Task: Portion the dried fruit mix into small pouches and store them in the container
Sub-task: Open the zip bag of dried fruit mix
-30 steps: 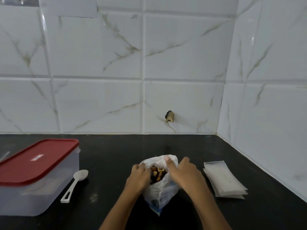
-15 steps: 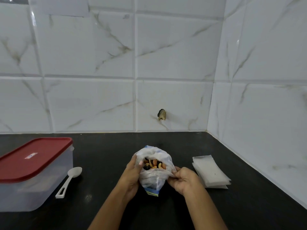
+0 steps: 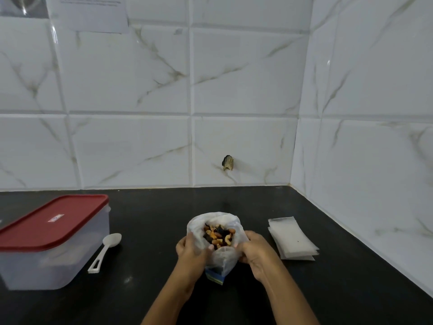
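Observation:
A clear plastic bag (image 3: 222,259) stands on the black counter with its mouth rolled wide, showing the dried fruit mix (image 3: 219,235) inside. My left hand (image 3: 191,250) grips the bag's left rim and my right hand (image 3: 254,250) grips its right rim. A stack of small white pouches (image 3: 293,239) lies just right of my right hand. The clear container (image 3: 54,259) with its red lid (image 3: 51,221) closed sits at the left. A white plastic spoon (image 3: 105,250) lies beside it.
The black counter (image 3: 152,219) meets white marble-look tiled walls at the back and on the right, forming a corner. A small dark fitting (image 3: 227,163) sticks out of the back wall. A paper sheet (image 3: 93,12) hangs at the upper left.
Both hands have rolled the bag's rim further down and outward, so the mouth is wider and more of the mix shows. The camera view has shifted slightly.

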Tool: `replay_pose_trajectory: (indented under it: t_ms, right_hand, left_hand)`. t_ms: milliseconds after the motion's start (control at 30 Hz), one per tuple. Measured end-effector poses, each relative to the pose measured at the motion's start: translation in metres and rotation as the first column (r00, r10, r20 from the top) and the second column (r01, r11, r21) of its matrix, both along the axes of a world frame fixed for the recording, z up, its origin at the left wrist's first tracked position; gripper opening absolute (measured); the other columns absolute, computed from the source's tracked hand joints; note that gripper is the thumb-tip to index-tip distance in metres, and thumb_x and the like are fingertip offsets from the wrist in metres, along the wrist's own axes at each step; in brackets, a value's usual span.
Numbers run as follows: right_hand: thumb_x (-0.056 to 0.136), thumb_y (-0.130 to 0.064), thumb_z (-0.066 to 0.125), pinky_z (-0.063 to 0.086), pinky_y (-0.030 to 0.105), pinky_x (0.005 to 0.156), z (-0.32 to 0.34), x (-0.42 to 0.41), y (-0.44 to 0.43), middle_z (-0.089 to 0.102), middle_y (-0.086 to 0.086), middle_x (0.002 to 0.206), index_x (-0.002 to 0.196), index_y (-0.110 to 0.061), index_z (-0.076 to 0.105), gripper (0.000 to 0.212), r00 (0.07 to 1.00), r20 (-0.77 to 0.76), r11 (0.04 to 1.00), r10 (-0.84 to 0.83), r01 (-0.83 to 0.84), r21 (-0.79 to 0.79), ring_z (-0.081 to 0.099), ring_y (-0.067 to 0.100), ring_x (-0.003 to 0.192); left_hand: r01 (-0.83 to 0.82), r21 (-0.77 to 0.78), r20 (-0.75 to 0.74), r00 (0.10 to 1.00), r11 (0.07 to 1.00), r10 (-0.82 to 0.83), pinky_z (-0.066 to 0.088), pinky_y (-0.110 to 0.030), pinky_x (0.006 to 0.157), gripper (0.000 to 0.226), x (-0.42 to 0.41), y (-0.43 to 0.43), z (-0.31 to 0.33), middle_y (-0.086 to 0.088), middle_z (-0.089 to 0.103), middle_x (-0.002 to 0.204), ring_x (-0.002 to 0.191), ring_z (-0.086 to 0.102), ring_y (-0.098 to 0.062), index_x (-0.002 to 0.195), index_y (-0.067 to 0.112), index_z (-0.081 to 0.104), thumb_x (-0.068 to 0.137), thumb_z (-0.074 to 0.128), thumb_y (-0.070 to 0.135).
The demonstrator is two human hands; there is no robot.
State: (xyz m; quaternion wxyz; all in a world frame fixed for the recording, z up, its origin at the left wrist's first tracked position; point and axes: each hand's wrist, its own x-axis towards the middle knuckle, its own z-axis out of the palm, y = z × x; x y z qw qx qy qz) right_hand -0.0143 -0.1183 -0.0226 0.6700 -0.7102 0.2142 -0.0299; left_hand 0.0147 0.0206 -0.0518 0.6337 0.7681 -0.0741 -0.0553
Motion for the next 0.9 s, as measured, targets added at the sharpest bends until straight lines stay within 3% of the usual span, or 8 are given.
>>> replay_pose_trajectory:
  t_ms: [133,233,333,433,600,700,800,900]
  right_hand:
    - [0.080,0.013,0.043,0.053,0.039,0.076,-0.011,-0.003,-0.003,0.065,0.016,0.087,0.077,-0.004,0.066,0.029,0.997,0.003,0.995,-0.081,0.081,-0.057,0.063,0.030,0.087]
    - [0.080,0.008,0.040,0.046,0.032,0.065,-0.021,0.003,-0.001,0.065,0.018,0.089,0.093,0.008,0.064,0.027,0.996,-0.017,0.989,-0.088,0.085,-0.124,0.056,0.022,0.077]
    - [0.089,-0.009,0.041,0.054,0.034,0.078,-0.012,0.003,-0.001,0.065,0.017,0.105,0.103,-0.005,0.063,0.027,0.995,-0.057,0.984,-0.077,0.067,-0.168,0.062,0.021,0.090]
    - [0.095,-0.019,0.035,0.048,0.035,0.091,-0.002,0.003,-0.006,0.054,0.010,0.126,0.130,-0.015,0.047,0.038,0.997,-0.013,0.980,-0.081,0.078,-0.183,0.054,0.024,0.112]
    - [0.097,-0.019,0.039,0.048,0.033,0.082,-0.006,0.007,-0.006,0.061,0.006,0.108,0.113,-0.012,0.060,0.027,0.998,0.058,0.959,-0.039,0.054,-0.278,0.059,0.020,0.099]
    - [0.095,-0.012,0.041,0.048,0.026,0.065,-0.011,0.007,-0.012,0.064,0.007,0.095,0.089,-0.014,0.063,0.023,0.993,0.081,0.934,-0.084,0.107,-0.341,0.060,0.016,0.083]
    - [0.096,-0.013,0.038,0.043,0.021,0.059,-0.013,0.010,-0.020,0.062,0.008,0.102,0.099,-0.012,0.064,0.026,0.981,0.074,0.841,-0.178,0.190,-0.506,0.059,0.016,0.084]
    - [0.098,-0.020,0.037,0.046,0.025,0.079,-0.010,0.009,-0.021,0.053,0.009,0.119,0.116,-0.011,0.060,0.030,0.986,0.048,0.754,-0.159,0.152,-0.639,0.055,0.017,0.094]
  left_hand:
    - [0.044,0.233,0.043,0.998,0.972,-0.055,0.035,-0.019,0.089,0.061,-0.009,-0.001,0.001,-0.010,0.012,0.146,0.111,0.031,-0.013,0.143,0.007,0.016,0.094,0.052,0.014]
    - [0.044,0.284,0.046,0.997,0.958,-0.059,0.036,-0.026,0.096,0.061,-0.014,-0.003,0.005,-0.011,0.012,0.149,0.122,0.034,-0.021,0.144,0.007,0.016,0.094,0.052,0.013]
    - [0.079,0.133,-0.007,0.997,0.988,-0.079,0.038,-0.027,0.100,0.072,-0.016,0.002,0.006,-0.005,0.011,0.146,0.121,0.035,-0.019,0.143,0.013,0.015,0.088,0.061,0.019]
    - [-0.008,-0.041,-0.084,0.996,0.999,0.005,0.043,-0.044,0.103,0.107,-0.006,0.008,0.011,-0.008,0.025,0.146,0.127,0.042,-0.028,0.146,0.025,0.009,0.061,0.069,0.051]
    - [-0.143,0.154,0.065,0.989,0.978,0.135,0.041,-0.039,0.100,0.052,0.010,-0.006,0.019,-0.015,0.041,0.140,0.123,0.046,-0.030,0.144,0.018,0.028,0.097,0.042,0.036]
    - [-0.130,0.225,0.117,0.988,0.966,0.105,0.037,-0.034,0.100,0.051,0.015,-0.013,0.015,-0.015,0.038,0.143,0.128,0.042,-0.028,0.150,0.022,0.015,0.101,0.030,0.020]
    - [-0.123,0.219,0.211,0.975,0.968,0.076,0.042,-0.030,0.093,0.055,0.011,-0.019,0.011,-0.011,0.047,0.134,0.116,0.051,-0.024,0.148,0.032,0.017,0.099,0.028,0.011]
    - [-0.113,0.210,0.255,0.965,0.971,0.058,0.045,-0.033,0.098,0.048,0.012,-0.021,0.005,-0.009,0.046,0.135,0.118,0.050,-0.022,0.138,0.029,0.041,0.097,0.028,0.007]
